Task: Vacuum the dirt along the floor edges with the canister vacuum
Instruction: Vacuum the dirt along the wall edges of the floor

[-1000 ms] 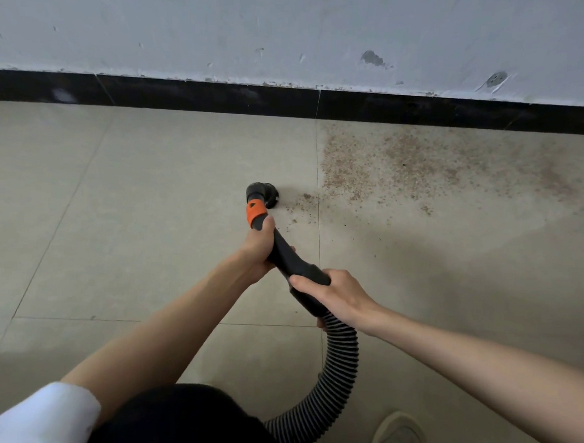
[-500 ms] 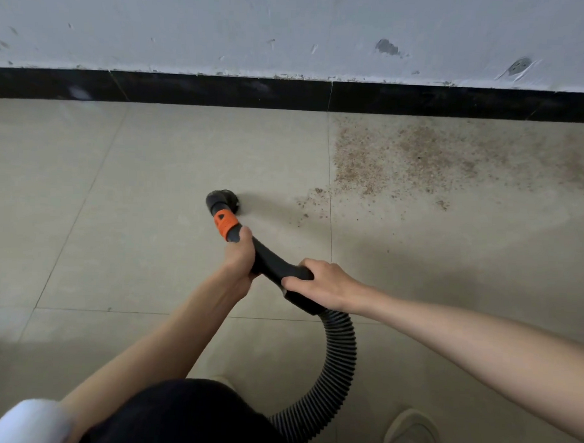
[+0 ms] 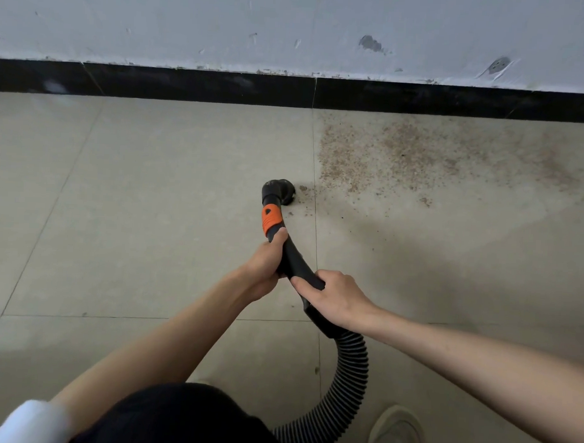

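Left hand: the left hand is wrapped round the black wand just behind the orange collar, thumb lying up along the tube, a firm steering grip.
Right hand: the right hand clamps the rear of the same wand, fingers curled over the top, just back from the left hand and nearly touching it.
Hose: the ribbed hose leaves the wand right behind the right hand, loops down and back toward the person's shoe; the canister itself is out of view.
Nozzle: ahead of the left hand, the round black nozzle sits down on the tile, tipped slightly rightward.
Dirt: a few crumbs lie just right of the nozzle; the main brown dirt patch spreads ahead and to the right of both hands, reaching up to the black skirting at the foot of the wall.
Floor left of the hands: the tiles there look free of grit.
Step in hand: working the near edge of the patch, by the look of it; most of the dirt is still down.
Next move: it calls for sweeping the nozzle right and forward into the patch, keeping it flat on the tile, then running it tight along the skirting.
Watch for: the hose loop near the shoe could snag as the arms reach right.
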A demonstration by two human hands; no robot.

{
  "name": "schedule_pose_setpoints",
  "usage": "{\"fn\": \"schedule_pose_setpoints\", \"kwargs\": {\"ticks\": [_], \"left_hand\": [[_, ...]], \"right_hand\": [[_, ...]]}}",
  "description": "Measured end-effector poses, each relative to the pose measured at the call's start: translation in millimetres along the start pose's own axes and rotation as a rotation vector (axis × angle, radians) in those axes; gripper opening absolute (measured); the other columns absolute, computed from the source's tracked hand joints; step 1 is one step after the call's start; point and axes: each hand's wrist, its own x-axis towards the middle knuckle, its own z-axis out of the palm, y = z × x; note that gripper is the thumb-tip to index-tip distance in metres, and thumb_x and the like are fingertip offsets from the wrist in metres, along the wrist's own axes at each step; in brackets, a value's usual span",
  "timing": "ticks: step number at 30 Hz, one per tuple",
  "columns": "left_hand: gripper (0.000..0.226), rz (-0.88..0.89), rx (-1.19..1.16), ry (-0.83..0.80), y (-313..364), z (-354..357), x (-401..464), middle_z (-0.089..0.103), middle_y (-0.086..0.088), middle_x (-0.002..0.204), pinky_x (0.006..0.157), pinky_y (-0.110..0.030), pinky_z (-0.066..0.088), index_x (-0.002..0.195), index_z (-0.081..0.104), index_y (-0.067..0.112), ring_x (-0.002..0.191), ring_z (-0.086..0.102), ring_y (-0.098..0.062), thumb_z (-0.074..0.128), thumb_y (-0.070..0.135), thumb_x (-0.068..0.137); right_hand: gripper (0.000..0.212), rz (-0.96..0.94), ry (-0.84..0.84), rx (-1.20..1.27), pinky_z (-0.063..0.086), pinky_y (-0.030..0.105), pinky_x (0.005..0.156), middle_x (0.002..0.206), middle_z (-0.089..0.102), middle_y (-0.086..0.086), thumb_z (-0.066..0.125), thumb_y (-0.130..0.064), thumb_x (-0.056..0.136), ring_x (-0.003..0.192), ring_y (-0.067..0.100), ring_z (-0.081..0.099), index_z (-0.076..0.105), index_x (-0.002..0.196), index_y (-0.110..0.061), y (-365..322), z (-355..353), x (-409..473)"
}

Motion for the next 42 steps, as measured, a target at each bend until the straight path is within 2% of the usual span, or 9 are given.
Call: {"fn": "schedule_pose_setpoints", "kwargs": {"ticks": [6,13,17,20,24,29,36,39,42], "left_hand": [[0.035,0.014,0.075,-0.033,15,20,12,0.051,-0.010,0.084,0.069,-0.028,0.047,0.087,0.046,0.007,0.075,0.053,-0.020,0.037,0.037,0.101],[0.021,0.040,0.093,0.030,38,27,18,0.051,-0.013,0.096,0.073,-0.031,0.046,0.088,0.045,0.008,0.081,0.051,-0.024,0.042,0.027,0.097],[0.028,0.028,0.146,0.009,33,30,14,0.050,-0.007,0.083,0.061,-0.027,0.046,0.086,0.046,0.010,0.073,0.052,-0.018,0.040,0.035,0.098],[0.026,0.008,0.150,-0.024,8,30,7,0.048,-0.006,0.080,0.062,-0.028,0.046,0.085,0.045,0.011,0.071,0.050,-0.018,0.038,0.032,0.099],[0.026,0.002,0.185,0.024,-21,24,-3,0.047,-0.006,0.076,0.064,-0.031,0.045,0.085,0.045,0.010,0.068,0.049,-0.019,0.039,0.032,0.098],[0.025,-0.016,0.125,0.024,-16,23,-11,0.046,-0.007,0.077,0.064,-0.029,0.045,0.086,0.045,0.009,0.068,0.049,-0.018,0.040,0.031,0.098],[0.031,0.071,0.155,0.372,-23,14,-13,0.047,-0.002,0.074,0.055,-0.027,0.038,0.099,0.048,0.006,0.065,0.048,-0.015,0.039,0.035,0.096],[0.033,0.048,0.106,0.348,-22,13,-13,0.047,-0.003,0.076,0.068,-0.031,0.043,0.109,0.046,0.004,0.069,0.048,-0.018,0.039,0.034,0.096],[0.028,0.009,0.077,0.203,-25,19,-18,0.047,-0.005,0.078,0.073,-0.034,0.045,0.106,0.045,0.004,0.069,0.049,-0.018,0.040,0.031,0.097]], "right_hand": [[0.044,0.036,0.064,0.032,0.038,0.025,0.052,0.066,0.059,-0.006,0.049,-0.059,0.091,0.059,0.012,0.057,0.050,0.072,-0.020,0,-7,7],[0.043,0.049,0.047,0.101,0.032,0.015,0.045,0.057,0.055,-0.012,0.050,-0.055,0.093,0.053,0.005,0.052,0.051,0.067,-0.021,-11,-17,13],[0.043,0.068,-0.022,0.133,0.038,0.022,0.054,0.059,0.057,-0.009,0.049,-0.054,0.092,0.056,0.009,0.055,0.051,0.066,-0.019,-6,-20,3],[0.041,0.120,-0.114,0.126,0.043,0.023,0.057,0.061,0.063,-0.006,0.052,-0.049,0.090,0.058,0.011,0.060,0.056,0.064,-0.018,4,-20,-10],[0.039,0.142,-0.196,0.091,0.053,0.031,0.071,0.081,0.073,0.008,0.049,-0.046,0.093,0.075,0.024,0.069,0.061,0.074,-0.014,19,-6,-25],[0.046,0.050,-0.120,0.061,0.047,0.020,0.057,0.056,0.063,-0.007,0.044,-0.053,0.096,0.054,0.008,0.062,0.055,0.068,-0.019,19,1,-24],[0.048,0.052,-0.261,0.081,0.039,0.013,0.043,0.041,0.055,-0.011,0.050,-0.052,0.093,0.038,0.001,0.052,0.053,0.060,-0.018,6,-2,-7],[0.048,0.060,-0.316,0.084,0.040,0.018,0.047,0.042,0.054,-0.008,0.048,-0.050,0.093,0.039,0.005,0.051,0.051,0.059,-0.016,2,-6,-6],[0.044,0.100,-0.318,0.106,0.043,0.028,0.060,0.055,0.058,0.001,0.046,-0.047,0.091,0.053,0.016,0.055,0.051,0.064,-0.012,10,-7,-13]]}}
